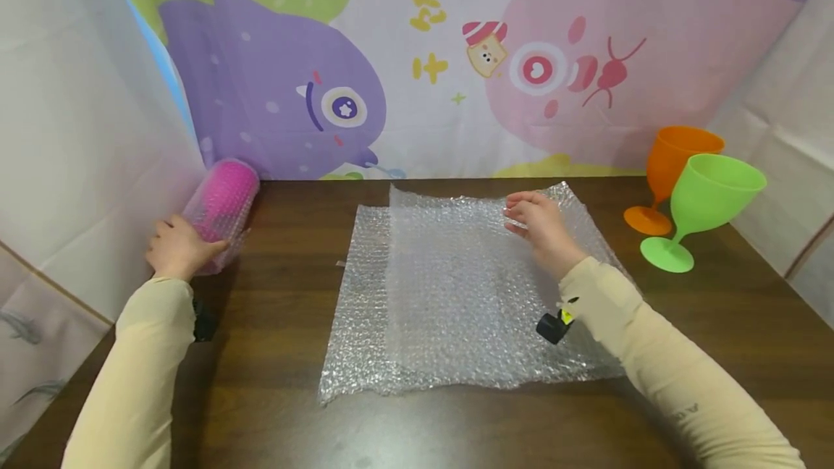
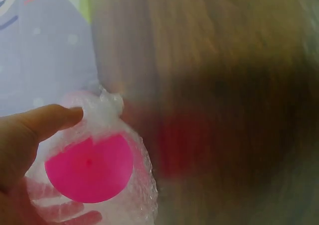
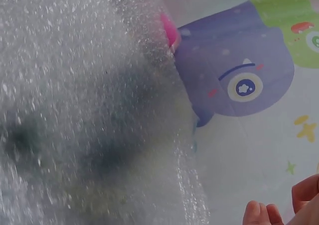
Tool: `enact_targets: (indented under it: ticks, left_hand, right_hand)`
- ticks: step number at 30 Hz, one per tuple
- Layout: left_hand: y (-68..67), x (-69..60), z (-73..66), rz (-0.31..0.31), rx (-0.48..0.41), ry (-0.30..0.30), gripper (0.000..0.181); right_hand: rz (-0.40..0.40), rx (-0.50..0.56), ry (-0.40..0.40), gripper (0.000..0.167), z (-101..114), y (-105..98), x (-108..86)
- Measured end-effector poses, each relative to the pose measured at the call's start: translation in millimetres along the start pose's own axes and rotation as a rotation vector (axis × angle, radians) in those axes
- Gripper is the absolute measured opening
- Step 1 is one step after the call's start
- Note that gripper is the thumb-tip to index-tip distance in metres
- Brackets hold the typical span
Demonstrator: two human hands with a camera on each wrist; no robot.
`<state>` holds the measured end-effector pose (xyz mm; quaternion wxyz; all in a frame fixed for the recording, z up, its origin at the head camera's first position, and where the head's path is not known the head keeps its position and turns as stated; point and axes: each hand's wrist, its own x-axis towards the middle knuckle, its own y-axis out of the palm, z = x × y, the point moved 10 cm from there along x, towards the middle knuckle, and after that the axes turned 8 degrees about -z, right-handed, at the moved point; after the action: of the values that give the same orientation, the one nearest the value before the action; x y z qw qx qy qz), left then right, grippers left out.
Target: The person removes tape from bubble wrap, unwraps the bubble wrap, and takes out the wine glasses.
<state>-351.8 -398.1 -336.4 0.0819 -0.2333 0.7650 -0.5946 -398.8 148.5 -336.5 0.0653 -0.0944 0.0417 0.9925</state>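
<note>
At the far left of the table in the head view, my left hand (image 1: 177,246) holds a pink goblet (image 1: 229,197) rolled up in clear bubble wrap. Its round pink foot (image 2: 89,170) shows through the wrap in the left wrist view, with my thumb on one side and fingers on the other. My right hand (image 1: 542,229) hovers over the upper right part of loose bubble wrap sheets (image 1: 449,310), fingers slightly bent around nothing. The sheets lie overlapping in the middle of the table. In the right wrist view, fingertips (image 3: 253,212) appear apart from the bubble wrap (image 3: 75,60).
An orange goblet (image 1: 663,165) and a light green goblet (image 1: 706,201) stand upright at the right of the brown wooden table (image 1: 274,396). Behind the table hangs a cartoon-print cloth (image 1: 430,121), and pale cloth walls (image 1: 59,129) enclose the sides.
</note>
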Motion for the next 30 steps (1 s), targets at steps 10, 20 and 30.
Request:
enact_targets:
  ticks: [10,20,30]
  left_hand:
    - [-0.6,-7.0,0.4,-0.03,-0.187,-0.042,0.087]
    - [10.7,-20.4,-4.2,-0.041,-0.521,-0.213,0.084]
    - [25.3,-33.5,-26.5,0.021,-0.792,-0.317,0.085]
  right_hand:
    - [-0.005,0.084,0.064,0.021,-7,3,3.9]
    - [-0.003,0.188,0.139,0.02,-17,17,7.2]
    - [-0.015,0.256,0.18,0.027,-24,25,13.1]
